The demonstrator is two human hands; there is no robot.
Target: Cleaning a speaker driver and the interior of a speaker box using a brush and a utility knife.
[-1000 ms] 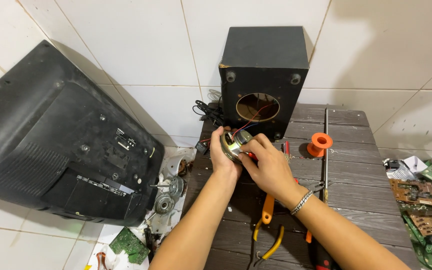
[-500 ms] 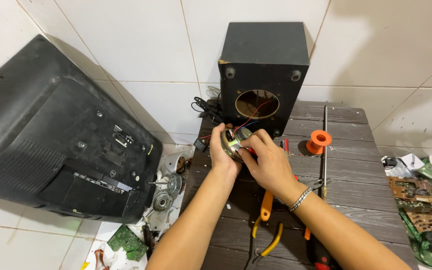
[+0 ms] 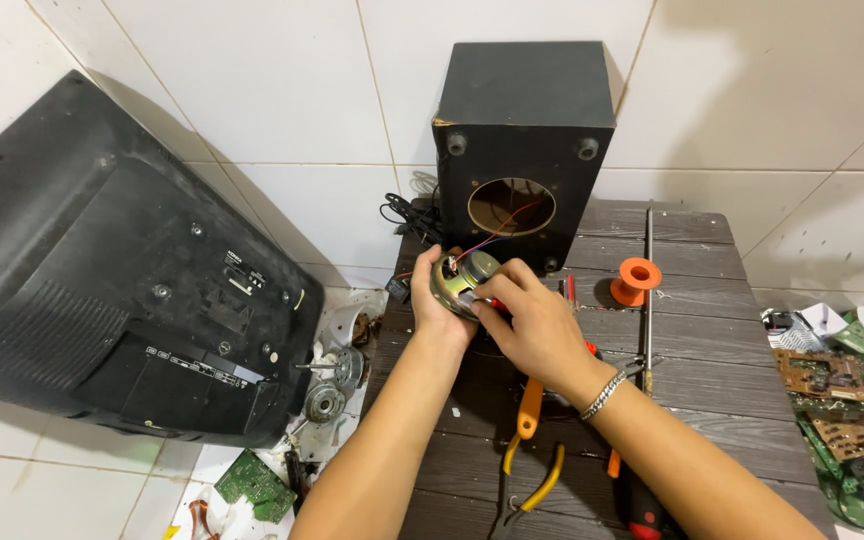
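1. Orange-handled pliers [image 3: 530, 450] lie on the wooden table [image 3: 712, 360] under your wrists.
2. Your left hand [image 3: 434, 300] is clamped around the speaker driver [image 3: 460, 280]; your right hand [image 3: 532, 320] pinches its back.
3. Beyond, the black speaker cabinet [image 3: 522, 150] stands hollow, with red and blue wires [image 3: 502, 228] trailing from its round opening.

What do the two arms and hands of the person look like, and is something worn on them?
Both forearms are bare, with no sleeves in view and no gloves on either hand. The right hand has a silver-coloured chain bracelet around its wrist. The left hand wears nothing visible: no watch, no band. No rings can be made out on the fingers.
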